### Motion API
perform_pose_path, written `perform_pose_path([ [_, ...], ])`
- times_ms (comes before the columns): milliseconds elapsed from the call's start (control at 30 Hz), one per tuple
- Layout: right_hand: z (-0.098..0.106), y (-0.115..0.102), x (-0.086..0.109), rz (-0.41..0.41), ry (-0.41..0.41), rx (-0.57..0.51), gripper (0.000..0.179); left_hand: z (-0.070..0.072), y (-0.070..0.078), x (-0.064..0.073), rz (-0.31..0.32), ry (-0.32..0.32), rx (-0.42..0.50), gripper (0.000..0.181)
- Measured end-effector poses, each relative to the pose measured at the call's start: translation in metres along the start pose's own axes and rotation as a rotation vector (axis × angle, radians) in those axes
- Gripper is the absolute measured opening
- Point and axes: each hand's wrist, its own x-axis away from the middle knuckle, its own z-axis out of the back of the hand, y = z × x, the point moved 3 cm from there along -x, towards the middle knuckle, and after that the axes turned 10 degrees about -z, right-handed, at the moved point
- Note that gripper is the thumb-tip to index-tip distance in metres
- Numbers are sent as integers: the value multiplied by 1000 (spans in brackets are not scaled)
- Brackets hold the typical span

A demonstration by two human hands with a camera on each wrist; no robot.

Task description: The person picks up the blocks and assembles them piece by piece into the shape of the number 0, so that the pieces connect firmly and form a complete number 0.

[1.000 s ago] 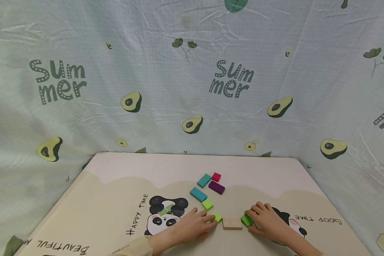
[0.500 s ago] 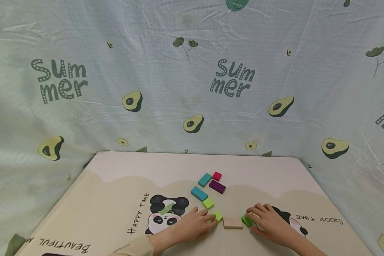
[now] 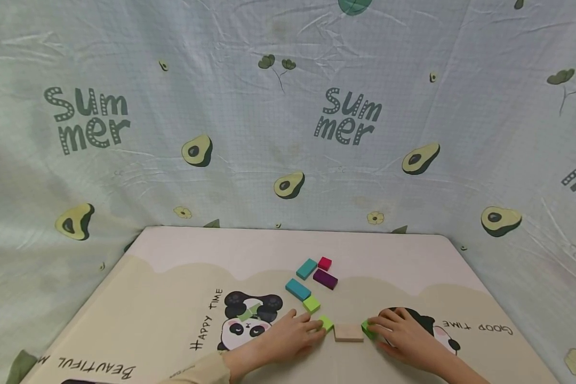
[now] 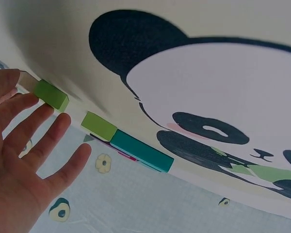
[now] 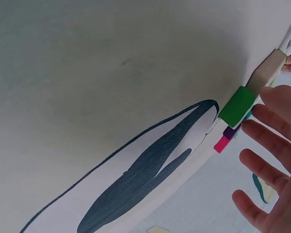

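In the head view, a pale wooden block (image 3: 348,333) lies near the table's front between my hands. On its left is a lime green block (image 3: 326,324), and my left hand (image 3: 293,336) has its fingertips on it. That lime block (image 4: 51,94) shows in the left wrist view, fingers spread around its edge. Right of the wooden block is a darker green block (image 3: 366,329), partly covered by my right hand (image 3: 403,336). In the right wrist view, thumb and fingertips sit right at the edge of the green block (image 5: 237,107), with the other fingers loosely spread.
Beyond my left hand, a second lime block (image 3: 311,304) meets a blue block (image 3: 298,289). Farther back lie a teal block (image 3: 306,269), a purple block (image 3: 325,279) and a small red block (image 3: 324,263). A printed curtain (image 3: 240,117) rises behind the table.
My right hand's fingers have shifted slightly and cover more of the darker green block. The left hand and the blocks look the same.
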Motion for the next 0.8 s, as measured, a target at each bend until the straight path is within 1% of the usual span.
perform_pose_path([
  [167, 1, 0, 1, 31, 27, -9, 41, -1, -1, 0, 0, -6, 23, 37],
  [300, 0, 1, 2, 39, 34, -13, 39, -2, -1, 0, 6, -13, 51, 38],
  [500, -1, 2, 2, 32, 17, -16, 37, -1, -2, 1, 17, -19, 94, 39],
  [800, -1, 2, 3, 13, 10, -26, 41, -1, -3, 1, 29, -18, 126, 39],
])
